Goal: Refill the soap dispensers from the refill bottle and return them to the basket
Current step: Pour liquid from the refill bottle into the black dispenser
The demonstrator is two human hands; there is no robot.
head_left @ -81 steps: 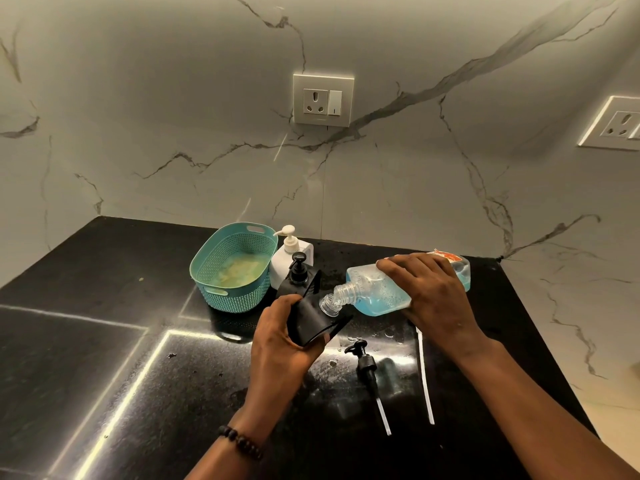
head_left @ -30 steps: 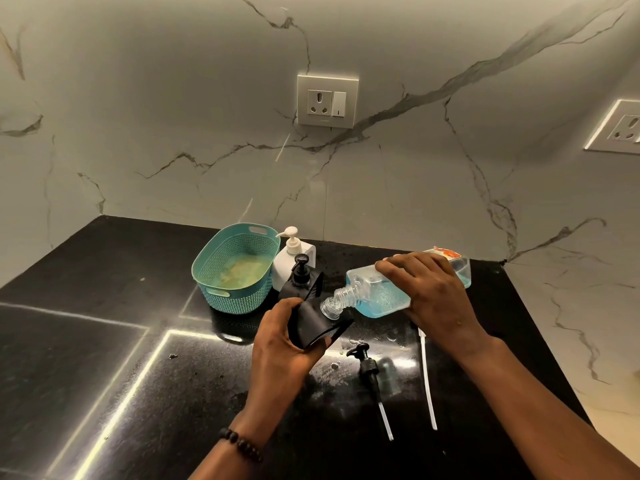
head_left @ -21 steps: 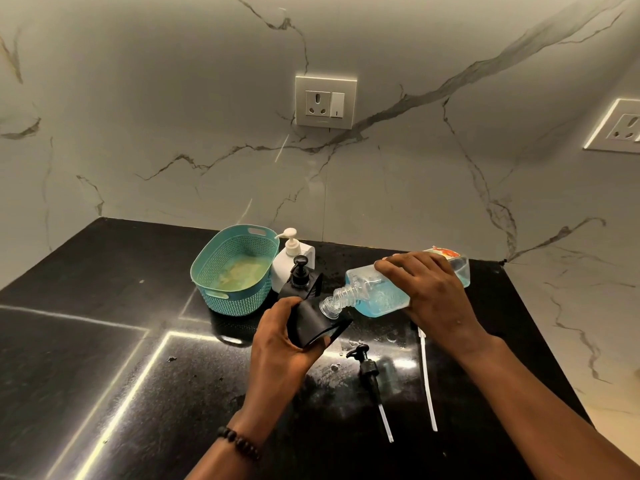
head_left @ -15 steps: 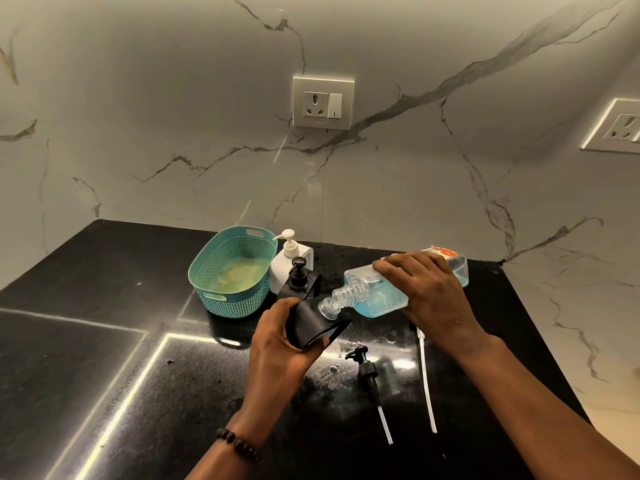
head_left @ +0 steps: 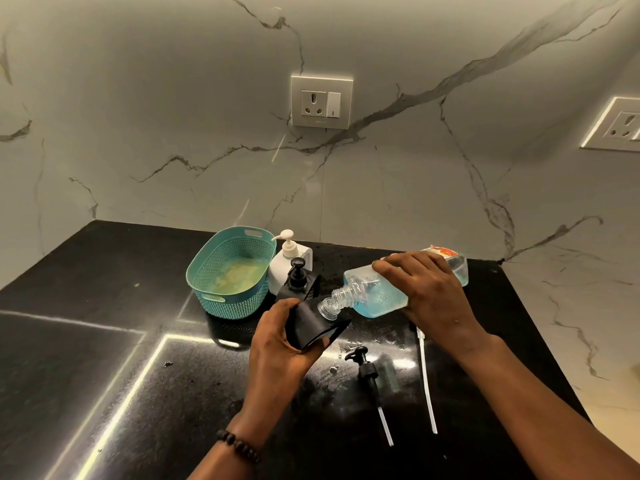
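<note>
Little has moved since the earlier frames: the right hand (head_left: pixel 431 292) keeps the refill bottle (head_left: pixel 377 296) tipped on its side, fingers wrapped over the top, and the left hand (head_left: pixel 280 344) still grips the black dispenser (head_left: pixel 311 323), leaned toward it, so pouring is evidently still under way. Bottle neck meets dispenser mouth between the hands; whether soap is flowing I cannot tell. Blue soap pools low in the clear bottle. Below the right hand, a black pump (head_left: pixel 369 372) lies on the worktop (head_left: pixel 104 341). Beyond the left hand stand another black dispenser (head_left: pixel 297 277), a white dispenser (head_left: pixel 289 259) and the teal basket (head_left: pixel 221 303).
</note>
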